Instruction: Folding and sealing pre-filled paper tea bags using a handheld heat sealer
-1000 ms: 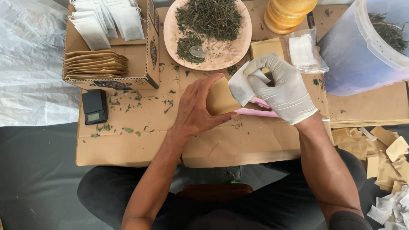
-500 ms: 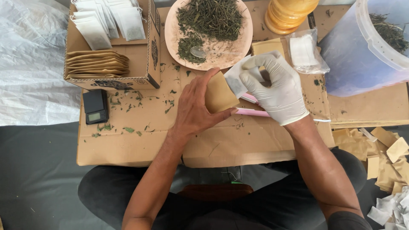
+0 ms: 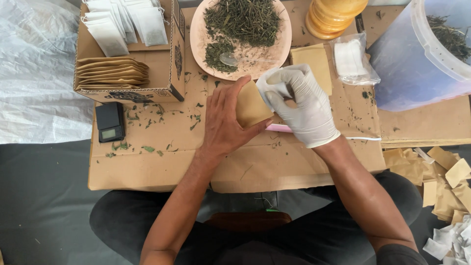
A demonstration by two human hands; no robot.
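We find the left hand [image 3: 223,122], bare, gripping a small brown paper envelope [image 3: 251,105] between thumb and fingers, held just above the cardboard work surface [image 3: 162,162]. The right hand [image 3: 300,105], in a white glove, pinches a white tea bag [image 3: 269,84] at the envelope's upper edge; whether the bag has entered the opening we cannot tell, as the glove covers the joint.

Risks noted:
- The bag is soft and the envelope mouth narrow. In our judgement a skewed push could crumple the bag or split the envelope's seam.
- The plate [image 3: 279,56] of dried leaves sits just beyond both hands, with a spoon [image 3: 226,59] resting in it. A raised knuckle or elbow could knock it and scatter more leaf.
- Loose leaf fragments [image 3: 147,122] already lie across the cardboard; any caught under the envelope could end up inside it.
- A pink tool [image 3: 278,128] lies under the right hand and could be dragged off.
- The small black scale [image 3: 109,121] stands well apart and is not at risk.
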